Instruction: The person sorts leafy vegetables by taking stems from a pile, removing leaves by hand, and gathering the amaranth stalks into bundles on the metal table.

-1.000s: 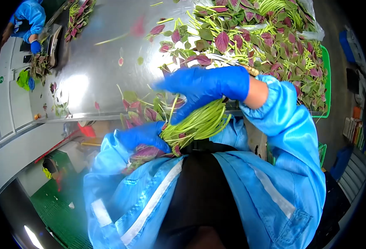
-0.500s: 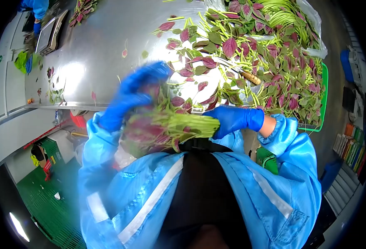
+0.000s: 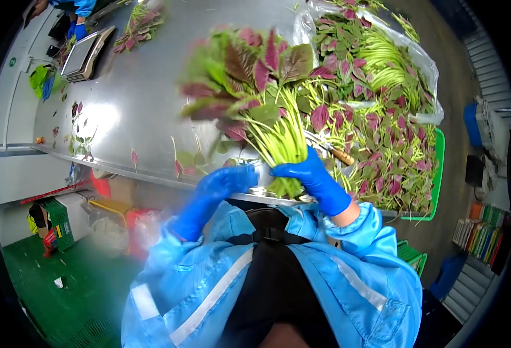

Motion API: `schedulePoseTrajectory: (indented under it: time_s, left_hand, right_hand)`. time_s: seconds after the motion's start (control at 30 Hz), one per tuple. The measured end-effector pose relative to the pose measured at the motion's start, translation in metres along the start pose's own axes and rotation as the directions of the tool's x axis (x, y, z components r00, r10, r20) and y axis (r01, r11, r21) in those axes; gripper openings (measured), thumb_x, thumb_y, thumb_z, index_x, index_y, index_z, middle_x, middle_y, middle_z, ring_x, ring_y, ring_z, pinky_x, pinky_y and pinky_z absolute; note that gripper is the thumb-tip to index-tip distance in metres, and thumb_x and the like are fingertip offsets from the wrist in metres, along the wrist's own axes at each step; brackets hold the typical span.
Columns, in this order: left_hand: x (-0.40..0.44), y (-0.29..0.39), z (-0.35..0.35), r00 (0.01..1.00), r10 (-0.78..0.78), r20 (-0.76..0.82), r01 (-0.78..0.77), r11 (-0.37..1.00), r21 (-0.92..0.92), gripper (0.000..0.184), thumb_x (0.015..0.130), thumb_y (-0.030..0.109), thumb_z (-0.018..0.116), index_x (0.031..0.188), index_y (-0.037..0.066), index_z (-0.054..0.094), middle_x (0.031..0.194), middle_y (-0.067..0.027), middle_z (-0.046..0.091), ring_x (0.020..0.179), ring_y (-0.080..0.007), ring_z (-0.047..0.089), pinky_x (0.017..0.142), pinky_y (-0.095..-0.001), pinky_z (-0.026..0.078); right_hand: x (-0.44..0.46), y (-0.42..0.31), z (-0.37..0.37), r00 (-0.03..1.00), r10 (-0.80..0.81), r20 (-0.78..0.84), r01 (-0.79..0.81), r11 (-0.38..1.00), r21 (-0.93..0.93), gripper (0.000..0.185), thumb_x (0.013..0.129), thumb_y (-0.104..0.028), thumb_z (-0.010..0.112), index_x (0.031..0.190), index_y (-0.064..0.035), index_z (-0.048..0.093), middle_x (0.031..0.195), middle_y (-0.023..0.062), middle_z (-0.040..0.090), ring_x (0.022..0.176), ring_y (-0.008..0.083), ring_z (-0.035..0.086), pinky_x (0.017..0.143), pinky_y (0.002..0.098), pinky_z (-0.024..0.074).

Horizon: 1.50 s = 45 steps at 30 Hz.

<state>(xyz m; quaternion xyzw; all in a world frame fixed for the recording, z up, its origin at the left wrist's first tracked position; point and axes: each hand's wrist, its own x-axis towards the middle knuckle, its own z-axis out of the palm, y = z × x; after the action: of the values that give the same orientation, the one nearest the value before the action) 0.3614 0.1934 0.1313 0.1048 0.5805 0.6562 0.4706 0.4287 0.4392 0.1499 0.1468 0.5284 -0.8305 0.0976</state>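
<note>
A wide metal surface [image 3: 151, 107] fills most of the upper view, its near edge running just in front of the person. On its right side spreads a heap of loose leafy stems [image 3: 383, 156], purple and green, with a green crate [image 3: 439, 168] showing along the heap's outer edge. Beyond the heap, clear plastic [image 3: 431, 69] lies around more greens with pale stems.

Next in size is the held bunch [image 3: 270, 113], over the near part of the surface, left of the heap and straight ahead of the person's body. Its long axis runs away from the person and leans left: stem ends nearest the body, leaves fanned out at the far end, blurred on their left side. The right hand [image 3: 313, 178] is the nearer one; it grips the lower stems from the right, thumb laid across them, with the stem ends poking out below. The left hand [image 3: 223, 184] is just left of those ends, blurred, fingers loosely extended and holding nothing visible; whether its fingertips touch the stems I cannot tell. From it, the leafy part lies ahead and the stem ends to the right.

Far left sits a scale [image 3: 86, 57], near a co-worker's gloved hand [image 3: 80, 31]. Smaller, a wooden-handled knife [image 3: 341, 155] lies by the heap, just beyond the right hand.
</note>
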Motion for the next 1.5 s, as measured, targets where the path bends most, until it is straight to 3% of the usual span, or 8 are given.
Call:
schedulePoseTrajectory:
  time_s: [0.13,0.2,0.43,0.53,0.7,1.07,1.37,1.5]
  left_hand:
    - [0.028,-0.016,0.025,0.995,0.093,-0.031,-0.093,0.795,-0.599,0.048,0.096,0.028,0.048,0.133,-0.002,0.044,0.124,-0.0157,0.057,0.11,-0.0252,0.058,0.096,-0.0387,0.047]
    - [0.025,-0.01,0.03,0.97,-0.135,0.202,0.242,0.616,-0.75,0.045,0.096,0.026,0.05,0.131,-0.001,0.047,0.125,-0.0154,0.057,0.111,-0.0239,0.058,0.097,-0.0381,0.046]
    - [0.028,-0.051,0.04,0.962,-0.221,-0.158,0.124,0.875,-0.468,0.039,0.083,0.008,0.062,0.121,-0.001,0.056,0.109,-0.0107,0.064,0.1,-0.0204,0.062,0.089,-0.0314,0.049]
    - [0.025,-0.056,0.026,0.957,-0.224,-0.183,0.109,0.865,-0.49,0.041,0.081,0.002,0.061,0.122,-0.002,0.055,0.112,-0.0137,0.064,0.099,-0.0218,0.064,0.087,-0.0329,0.051]
    - [0.012,-0.034,0.022,0.96,-0.271,-0.07,0.169,0.763,-0.624,0.044,0.082,0.006,0.062,0.124,0.0,0.053,0.111,-0.0114,0.064,0.098,-0.0223,0.064,0.086,-0.0345,0.052]
    - [0.024,-0.052,0.039,0.958,-0.065,-0.28,-0.004,0.971,-0.237,0.037,0.079,0.004,0.064,0.115,-0.001,0.058,0.099,-0.0083,0.066,0.087,-0.0157,0.063,0.077,-0.0262,0.05]
    - [-0.002,-0.021,0.026,0.897,-0.412,-0.16,0.309,0.844,-0.439,0.043,0.085,0.014,0.062,0.125,0.004,0.054,0.098,-0.0064,0.063,0.08,-0.0162,0.062,0.065,-0.031,0.054]
    - [-0.022,0.032,0.032,0.98,-0.115,-0.16,0.04,0.911,-0.41,0.037,0.085,0.019,0.065,0.119,0.004,0.059,0.086,-0.0059,0.064,0.062,-0.0104,0.057,0.053,-0.0251,0.047]
  right_hand:
    - [0.005,0.034,0.033,0.993,0.091,-0.069,-0.09,0.996,0.014,0.037,0.08,-0.018,0.075,0.111,-0.0007,0.062,0.1,0.0076,0.068,0.087,0.0149,0.064,0.077,0.0276,0.0505]
    - [-0.004,0.055,0.022,0.932,0.356,-0.066,-0.348,0.931,0.106,0.038,0.083,-0.019,0.072,0.114,-0.0003,0.062,0.099,0.0081,0.068,0.087,0.0152,0.064,0.077,0.0278,0.0507]
    - [-0.01,0.098,-0.004,0.935,0.334,-0.12,-0.349,0.926,-0.145,0.035,0.086,-0.017,0.068,0.115,0.0017,0.062,0.104,0.0091,0.067,0.092,0.0155,0.064,0.083,0.0273,0.0493]
    - [-0.016,0.097,-0.009,0.969,0.172,-0.176,-0.203,0.963,-0.178,0.036,0.085,-0.017,0.066,0.116,0.0007,0.06,0.101,0.0079,0.067,0.089,0.0141,0.062,0.079,0.0284,0.0496]
    - [-0.019,0.082,-0.011,0.919,0.377,-0.117,-0.377,0.926,0.017,0.038,0.085,-0.013,0.068,0.12,-0.0011,0.059,0.106,0.009,0.067,0.095,0.0155,0.063,0.084,0.0292,0.0507]
    - [-0.004,0.083,-0.007,0.964,0.263,0.034,-0.237,0.912,-0.335,0.044,0.08,-0.007,0.074,0.12,0.0008,0.058,0.105,0.0084,0.067,0.094,0.0168,0.064,0.085,0.0299,0.051]
    - [-0.013,0.072,0.008,0.889,0.442,-0.121,-0.444,0.896,0.004,0.034,0.077,-0.009,0.069,0.109,0.0009,0.062,0.088,0.007,0.066,0.073,0.0164,0.063,0.065,0.0286,0.0517]
    - [-0.03,0.015,0.03,0.986,0.146,-0.078,-0.144,0.989,0.022,0.033,0.079,-0.007,0.067,0.109,0.0036,0.06,0.095,0.0107,0.067,0.063,0.0128,0.059,0.055,0.0255,0.0478]
